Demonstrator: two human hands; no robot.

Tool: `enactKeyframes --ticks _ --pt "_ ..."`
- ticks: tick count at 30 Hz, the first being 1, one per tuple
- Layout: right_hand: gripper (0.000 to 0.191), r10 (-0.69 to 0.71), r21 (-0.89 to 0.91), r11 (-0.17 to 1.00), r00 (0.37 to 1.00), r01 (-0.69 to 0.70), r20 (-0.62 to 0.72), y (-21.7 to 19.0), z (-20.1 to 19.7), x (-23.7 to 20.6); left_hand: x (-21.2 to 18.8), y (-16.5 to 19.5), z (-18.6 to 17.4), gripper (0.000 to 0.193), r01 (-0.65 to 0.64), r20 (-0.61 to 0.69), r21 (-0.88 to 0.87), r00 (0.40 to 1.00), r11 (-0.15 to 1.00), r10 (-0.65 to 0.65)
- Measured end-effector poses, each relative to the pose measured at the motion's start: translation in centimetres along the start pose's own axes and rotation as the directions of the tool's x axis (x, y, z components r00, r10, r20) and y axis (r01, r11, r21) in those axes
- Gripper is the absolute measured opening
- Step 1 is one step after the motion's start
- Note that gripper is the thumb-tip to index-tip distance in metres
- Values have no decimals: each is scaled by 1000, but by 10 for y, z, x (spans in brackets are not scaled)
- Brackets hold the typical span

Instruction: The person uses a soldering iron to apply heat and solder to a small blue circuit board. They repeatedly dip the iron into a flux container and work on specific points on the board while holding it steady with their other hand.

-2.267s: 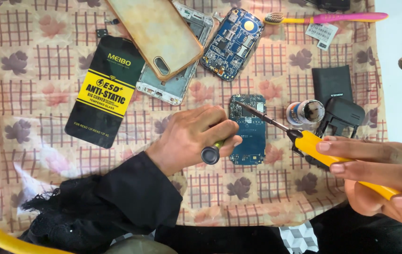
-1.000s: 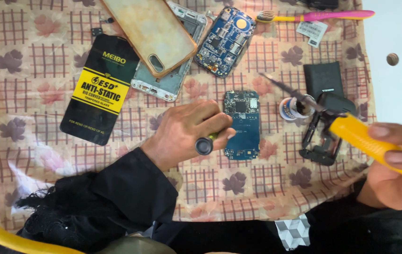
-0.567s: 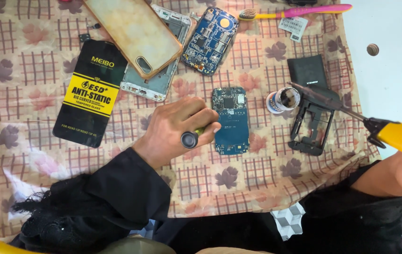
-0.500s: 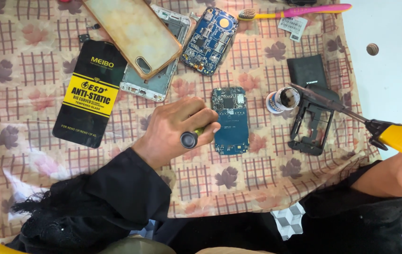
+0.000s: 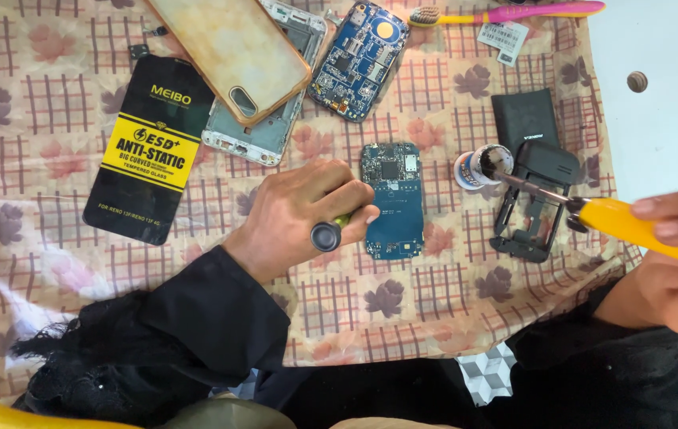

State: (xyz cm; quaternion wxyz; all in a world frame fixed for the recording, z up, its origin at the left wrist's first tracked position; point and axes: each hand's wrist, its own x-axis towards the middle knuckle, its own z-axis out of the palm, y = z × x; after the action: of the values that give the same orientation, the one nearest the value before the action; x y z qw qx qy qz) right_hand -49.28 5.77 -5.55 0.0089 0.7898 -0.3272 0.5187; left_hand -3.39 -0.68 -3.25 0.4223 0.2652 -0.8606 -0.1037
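We find the scene brightly and evenly lit by soft, diffuse light, with only faint, short shadows beneath the left hand (image 5: 299,214) and along the edges of the circuit board (image 5: 392,200). We note that the white surface (image 5: 656,119) at the upper right is close to overexposed, and that a mild sheen lies on the tan phone case (image 5: 228,52). Focus is sharp across the patterned cloth (image 5: 37,119), while the right hand (image 5: 676,262) at the frame edge appears slightly soft.
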Motion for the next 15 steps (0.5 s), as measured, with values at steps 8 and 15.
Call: enactKeyframes --ticks 8,15 --pt "37 -60 81 996 985 48 159 -36 32 58 -1 0 1 20 2 1 -6 1000 1000 -2" --pt "24 -98 -714 700 989 -7 -106 15 -6 -45 -2 -1 1 20 8 4 -10 1000 1000 -8"
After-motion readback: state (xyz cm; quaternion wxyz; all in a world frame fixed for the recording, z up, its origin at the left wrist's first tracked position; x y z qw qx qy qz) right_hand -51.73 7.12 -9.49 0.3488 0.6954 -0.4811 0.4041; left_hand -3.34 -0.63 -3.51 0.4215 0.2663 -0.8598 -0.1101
